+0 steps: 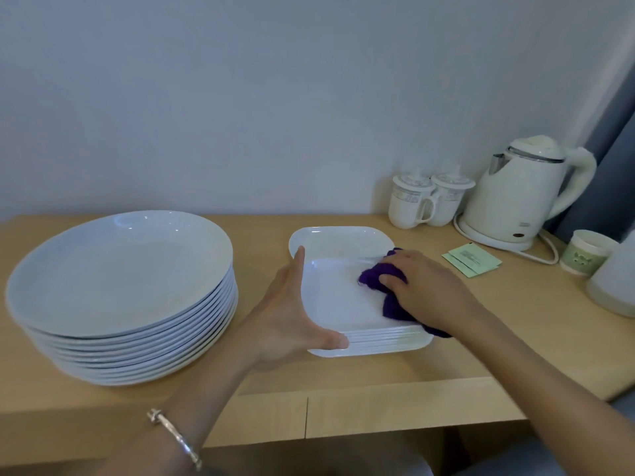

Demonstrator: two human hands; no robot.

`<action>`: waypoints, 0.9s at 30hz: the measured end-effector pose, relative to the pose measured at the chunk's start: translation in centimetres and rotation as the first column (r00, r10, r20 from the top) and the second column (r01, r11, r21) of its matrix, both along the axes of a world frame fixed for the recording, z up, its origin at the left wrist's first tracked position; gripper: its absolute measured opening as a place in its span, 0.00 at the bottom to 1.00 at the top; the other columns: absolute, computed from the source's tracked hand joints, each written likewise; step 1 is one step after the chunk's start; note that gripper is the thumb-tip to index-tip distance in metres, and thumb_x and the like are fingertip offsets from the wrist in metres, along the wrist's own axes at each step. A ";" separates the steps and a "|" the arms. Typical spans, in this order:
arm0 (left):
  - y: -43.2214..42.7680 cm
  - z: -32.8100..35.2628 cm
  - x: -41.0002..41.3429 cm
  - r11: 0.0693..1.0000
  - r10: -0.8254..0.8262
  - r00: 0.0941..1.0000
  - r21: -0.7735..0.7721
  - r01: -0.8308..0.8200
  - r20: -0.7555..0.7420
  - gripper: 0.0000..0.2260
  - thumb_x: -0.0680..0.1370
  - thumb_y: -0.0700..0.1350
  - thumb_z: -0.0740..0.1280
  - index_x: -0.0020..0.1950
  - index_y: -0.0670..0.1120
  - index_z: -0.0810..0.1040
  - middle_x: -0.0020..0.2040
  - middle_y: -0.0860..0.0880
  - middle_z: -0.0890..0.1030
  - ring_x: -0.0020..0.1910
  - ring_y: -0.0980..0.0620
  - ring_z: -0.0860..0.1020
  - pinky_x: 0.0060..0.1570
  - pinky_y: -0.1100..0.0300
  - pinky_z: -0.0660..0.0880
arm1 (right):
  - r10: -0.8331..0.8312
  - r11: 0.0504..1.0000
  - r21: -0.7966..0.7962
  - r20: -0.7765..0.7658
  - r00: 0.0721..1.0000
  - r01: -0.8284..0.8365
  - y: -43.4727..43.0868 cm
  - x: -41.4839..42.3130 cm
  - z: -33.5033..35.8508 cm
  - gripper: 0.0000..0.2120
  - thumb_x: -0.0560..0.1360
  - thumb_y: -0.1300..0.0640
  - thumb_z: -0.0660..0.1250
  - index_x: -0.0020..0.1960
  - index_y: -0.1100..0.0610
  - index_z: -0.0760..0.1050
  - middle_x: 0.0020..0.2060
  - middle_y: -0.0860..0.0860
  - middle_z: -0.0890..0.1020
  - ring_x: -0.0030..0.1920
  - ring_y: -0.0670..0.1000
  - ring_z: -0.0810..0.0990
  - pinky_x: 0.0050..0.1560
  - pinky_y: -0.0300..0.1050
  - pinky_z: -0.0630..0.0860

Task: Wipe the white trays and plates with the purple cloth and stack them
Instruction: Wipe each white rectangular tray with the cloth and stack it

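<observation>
A stack of several white square trays (338, 304) sits mid-table. My left hand (292, 304) grips the stack's left edge, thumb on the front corner. My right hand (422, 286) presses the crumpled purple cloth (378, 276) onto the top tray's right half. Behind the stack lies a single white tray (340, 240), partly hidden by it. A tall stack of several round white plates (120, 290) stands at the left.
Along the wall at the right stand two lidded mugs (426, 201) and a white electric kettle (522, 194) with its cord. Green sachets (472, 259), a paper cup (584, 252) and a white container (615, 286) lie at the far right. The wooden table's front edge (309, 417) is close.
</observation>
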State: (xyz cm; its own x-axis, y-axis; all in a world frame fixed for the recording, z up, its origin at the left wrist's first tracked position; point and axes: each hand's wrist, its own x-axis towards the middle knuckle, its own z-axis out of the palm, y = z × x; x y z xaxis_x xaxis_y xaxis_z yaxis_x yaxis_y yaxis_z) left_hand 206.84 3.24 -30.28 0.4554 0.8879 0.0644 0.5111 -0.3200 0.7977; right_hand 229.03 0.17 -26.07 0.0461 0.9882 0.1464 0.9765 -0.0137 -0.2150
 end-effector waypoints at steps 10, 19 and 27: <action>-0.1 -0.6 -0.1 0.998 0.005 0.994 -0.057 0.001 0.106 0.67 0.48 0.60 0.81 0.71 0.69 0.34 0.71 0.65 0.58 0.70 0.65 0.62 0.68 0.60 0.65 | 0.384 0.923 0.092 -0.268 0.884 -0.373 0.5 -8.7 -1.0 0.09 0.78 0.52 0.59 0.54 0.52 0.76 0.47 0.45 0.78 0.52 0.46 0.73 0.49 0.43 0.70; 0.3 -0.2 -0.2 1.000 -0.007 1.000 -0.001 0.007 0.024 0.60 0.52 0.60 0.79 0.74 0.66 0.44 0.72 0.62 0.59 0.72 0.59 0.59 0.68 0.52 0.67 | -0.023 1.000 0.001 0.010 1.000 0.023 -0.3 -0.6 0.4 0.14 0.79 0.51 0.60 0.63 0.50 0.74 0.63 0.48 0.73 0.61 0.52 0.71 0.57 0.43 0.65; 0.3 -0.5 -0.1 0.999 0.006 1.000 -0.042 -0.005 0.008 0.65 0.48 0.64 0.81 0.75 0.65 0.42 0.71 0.61 0.62 0.70 0.60 0.65 0.67 0.56 0.68 | 0.329 0.942 0.125 -0.153 0.932 -0.312 1.4 -9.2 -1.8 0.10 0.79 0.53 0.57 0.53 0.55 0.74 0.49 0.49 0.74 0.53 0.50 0.69 0.49 0.47 0.70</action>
State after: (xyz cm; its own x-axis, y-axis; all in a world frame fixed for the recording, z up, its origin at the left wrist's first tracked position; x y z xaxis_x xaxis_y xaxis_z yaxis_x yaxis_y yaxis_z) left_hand 206.70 3.49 -30.75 0.4501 0.8925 0.0308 0.5067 -0.2836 0.8141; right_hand 219.81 1.61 -27.88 -0.2382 0.9357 0.2604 0.8742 0.3234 -0.3622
